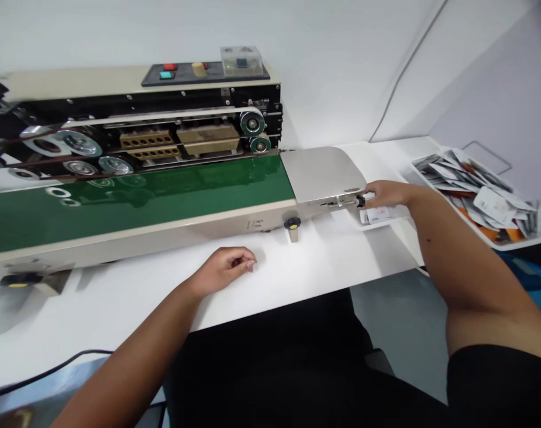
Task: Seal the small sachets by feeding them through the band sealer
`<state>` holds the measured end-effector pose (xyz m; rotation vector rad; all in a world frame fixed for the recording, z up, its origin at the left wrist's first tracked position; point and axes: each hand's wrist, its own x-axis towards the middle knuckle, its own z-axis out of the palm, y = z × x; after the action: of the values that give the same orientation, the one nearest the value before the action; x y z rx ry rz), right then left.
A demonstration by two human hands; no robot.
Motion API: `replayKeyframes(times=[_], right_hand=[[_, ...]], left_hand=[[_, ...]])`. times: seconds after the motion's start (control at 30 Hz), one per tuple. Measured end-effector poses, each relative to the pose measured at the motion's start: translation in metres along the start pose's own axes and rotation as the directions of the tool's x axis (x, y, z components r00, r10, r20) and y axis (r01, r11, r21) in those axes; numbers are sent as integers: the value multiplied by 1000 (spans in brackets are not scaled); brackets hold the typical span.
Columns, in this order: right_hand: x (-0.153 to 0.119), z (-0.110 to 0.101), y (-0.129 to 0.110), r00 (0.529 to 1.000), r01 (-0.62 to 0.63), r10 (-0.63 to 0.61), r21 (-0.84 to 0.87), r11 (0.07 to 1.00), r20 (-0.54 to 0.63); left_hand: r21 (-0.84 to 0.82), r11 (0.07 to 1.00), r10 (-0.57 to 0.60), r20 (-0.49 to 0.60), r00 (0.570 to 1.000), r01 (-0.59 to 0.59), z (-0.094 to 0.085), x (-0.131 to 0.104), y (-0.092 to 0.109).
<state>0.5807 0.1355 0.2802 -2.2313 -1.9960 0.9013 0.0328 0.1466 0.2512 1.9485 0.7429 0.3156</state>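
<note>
Machine (pixel 96 77) with green belt (pixel 181 193) at left; left hand (pixel 226 268) lies released, loosely curled, on the white table (pixel 292 273) before it. Metal end plate (pixel 321 172) next, right hand (pixel 385 194) at its outer end by a black knob (pixel 360 201), grasp cannot be told; far right, packets (pixel 493 205) fill a tray (pixel 527 242).

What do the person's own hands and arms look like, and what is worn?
The left hand and the right hand are bare, with no gloves or watch visible. A short black sleeve leaves the right arm mostly bare; no left sleeve is in view.
</note>
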Motion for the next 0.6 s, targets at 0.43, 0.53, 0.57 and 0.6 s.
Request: replayKeyframes(times=[0.43, 0.53, 0.57, 0.6], right_hand=[[-5, -14, -20, 988, -39, 39, 3, 999, 149], [-8, -14, -22, 990, -73, 72, 6, 997, 125], [-9, -14, -22, 991, -90, 88, 15, 996, 101], [-11, -14, -22, 992, -109, 107, 35, 993, 68]], left_hand=[[13, 1000, 6, 10, 1000, -6, -2, 1, 0], [15, 1000, -1, 8, 1000, 1, -2, 2, -2], [12, 1000, -5, 8, 1000, 5, -2, 2, -3], [10, 1000, -10, 10, 1000, 10, -2, 3, -3]])
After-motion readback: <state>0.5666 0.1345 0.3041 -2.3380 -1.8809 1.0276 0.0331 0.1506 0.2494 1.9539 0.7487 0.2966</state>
